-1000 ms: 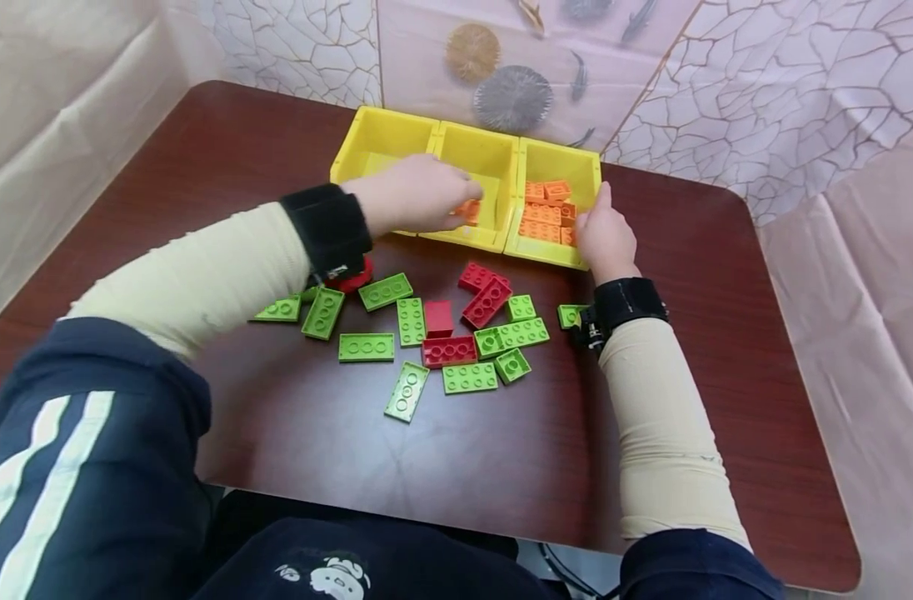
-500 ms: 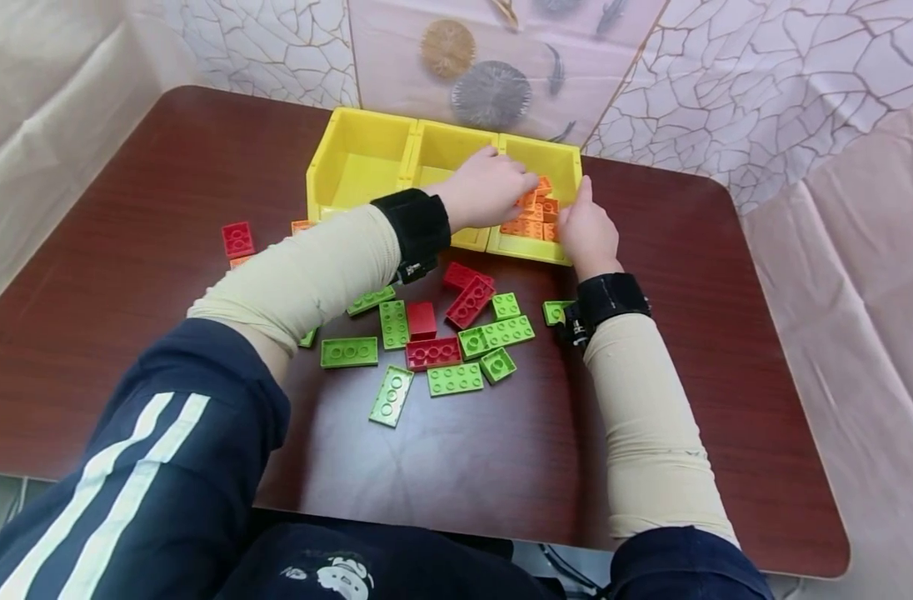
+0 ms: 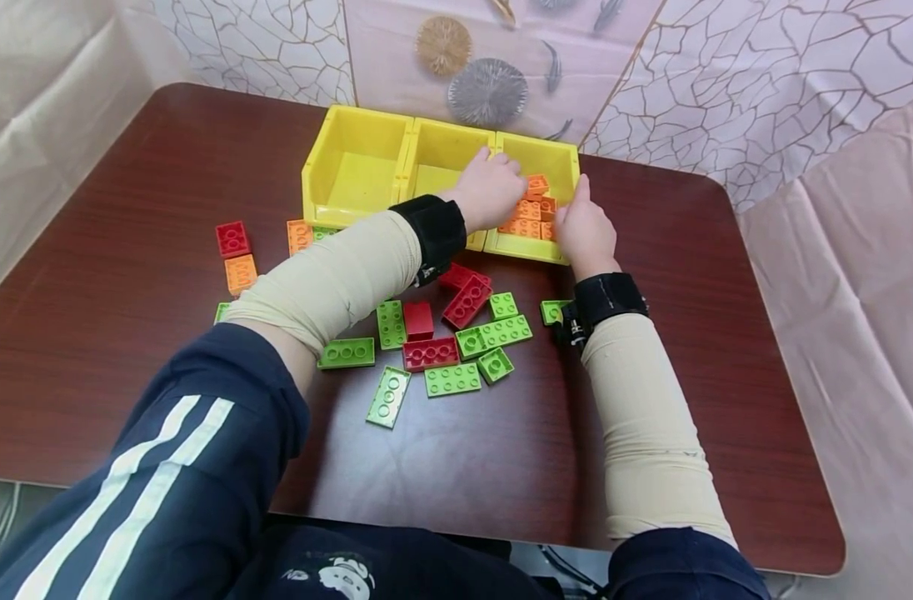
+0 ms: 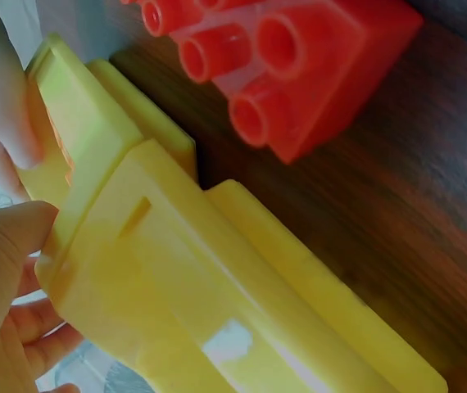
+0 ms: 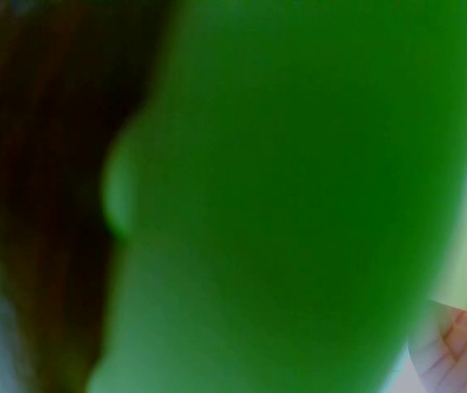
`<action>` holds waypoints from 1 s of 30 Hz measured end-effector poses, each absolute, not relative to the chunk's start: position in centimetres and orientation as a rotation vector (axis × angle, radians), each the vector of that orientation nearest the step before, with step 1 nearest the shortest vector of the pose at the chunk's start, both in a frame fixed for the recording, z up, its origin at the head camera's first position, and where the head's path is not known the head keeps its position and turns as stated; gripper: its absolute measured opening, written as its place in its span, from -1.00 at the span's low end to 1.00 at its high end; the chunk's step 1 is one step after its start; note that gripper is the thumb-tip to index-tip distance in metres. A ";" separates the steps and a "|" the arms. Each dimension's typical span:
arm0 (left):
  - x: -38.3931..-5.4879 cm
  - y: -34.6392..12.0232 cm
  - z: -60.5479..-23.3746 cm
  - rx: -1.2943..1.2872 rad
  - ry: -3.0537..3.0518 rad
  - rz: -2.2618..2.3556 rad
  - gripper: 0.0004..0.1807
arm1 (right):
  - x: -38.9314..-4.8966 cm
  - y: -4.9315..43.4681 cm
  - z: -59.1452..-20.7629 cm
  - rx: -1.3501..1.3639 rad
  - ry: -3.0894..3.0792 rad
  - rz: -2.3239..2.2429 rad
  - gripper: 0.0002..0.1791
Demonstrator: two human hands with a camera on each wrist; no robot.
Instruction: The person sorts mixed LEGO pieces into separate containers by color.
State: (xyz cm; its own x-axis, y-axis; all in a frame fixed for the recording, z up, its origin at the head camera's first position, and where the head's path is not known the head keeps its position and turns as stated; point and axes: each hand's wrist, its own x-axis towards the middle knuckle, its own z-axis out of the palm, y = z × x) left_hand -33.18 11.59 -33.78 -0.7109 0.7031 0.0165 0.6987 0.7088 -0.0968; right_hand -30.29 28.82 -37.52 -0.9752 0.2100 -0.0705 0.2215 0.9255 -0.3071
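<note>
A yellow three-compartment bin (image 3: 355,212) stands at the table's back. My left hand (image 3: 490,190) is over the divider between its middle and right compartments, fingers loosely bent, no brick visible in them. In the left wrist view, the left hand's thumb (image 4: 12,233) is by the bin's edge, the fingers apart. My right hand (image 3: 587,233) grips the bin's right side wall, thumb on the inner side. Several orange bricks (image 3: 530,210) lie in the right compartment. A green brick (image 5: 299,196) fills most of the right wrist view, leaving little of that hand showing.
Green bricks (image 3: 452,380) and red bricks (image 3: 431,353) lie scattered in front of the bin. Left of it sit a red brick (image 3: 233,240) and an orange brick (image 3: 241,273). My left forearm (image 3: 336,275) covers part of the pile. A patterned cloth hangs behind the table.
My left hand has moved right from the middle compartment, where an orange brick was by its fingers, to the right compartment, then slightly back. The right hand stays at the bin's side wall.
</note>
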 end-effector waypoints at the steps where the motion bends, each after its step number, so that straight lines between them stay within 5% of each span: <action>1: -33.2 11.6 -33.8 -1.161 -2.856 0.140 -0.65 | -30.3 28.7 -37.5 0.341 3.046 -0.490 -0.30; 30: -30.6 2.5 -33.9 -1.204 -2.780 -0.084 -0.66 | -30.0 28.5 -37.2 0.349 3.030 -0.518 -0.30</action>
State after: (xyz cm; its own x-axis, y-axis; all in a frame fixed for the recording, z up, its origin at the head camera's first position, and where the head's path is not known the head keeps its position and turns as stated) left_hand -30.61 2.51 -33.88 -0.6794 0.7233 0.1235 0.7294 0.6840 0.0065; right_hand -29.96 28.45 -37.20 -0.9734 0.2129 -0.0848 0.2290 0.9185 -0.3225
